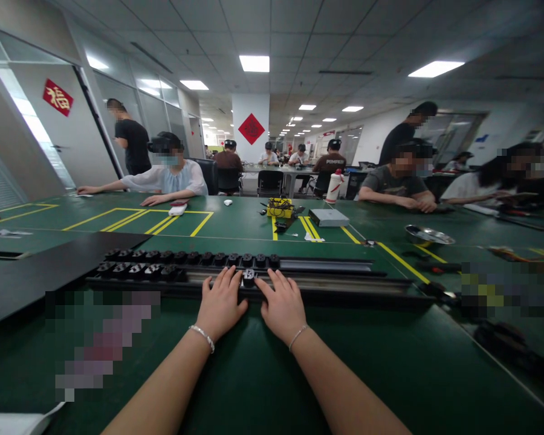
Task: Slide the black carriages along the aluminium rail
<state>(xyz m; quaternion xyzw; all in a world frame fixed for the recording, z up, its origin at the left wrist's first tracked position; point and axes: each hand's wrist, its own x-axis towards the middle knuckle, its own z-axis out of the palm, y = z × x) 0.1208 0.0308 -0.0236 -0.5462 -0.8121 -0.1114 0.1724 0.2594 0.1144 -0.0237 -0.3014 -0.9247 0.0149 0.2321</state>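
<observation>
Two long black tracks lie side by side across the green table, and the nearer track (344, 284) passes under my fingers. A small black socket module (249, 277) with a light face sits on it between my hands. My left hand (220, 308) rests with fingers stretched over the track, just left of that module. On the other side my right hand (284, 309) is spread too, its index finger at or very close to the module's right edge. Several similar modules line the left part of the near track, and a row of modules (220, 259) fills much of the far track (330, 264).
A dark flat board (63, 269) lies left. Beyond the tracks are a yellow box with cables (280, 208), a grey box (329, 217), a white bottle (334, 186) and a metal bowl (430, 235). Tools and dark parts lie right. Other people sit across the table.
</observation>
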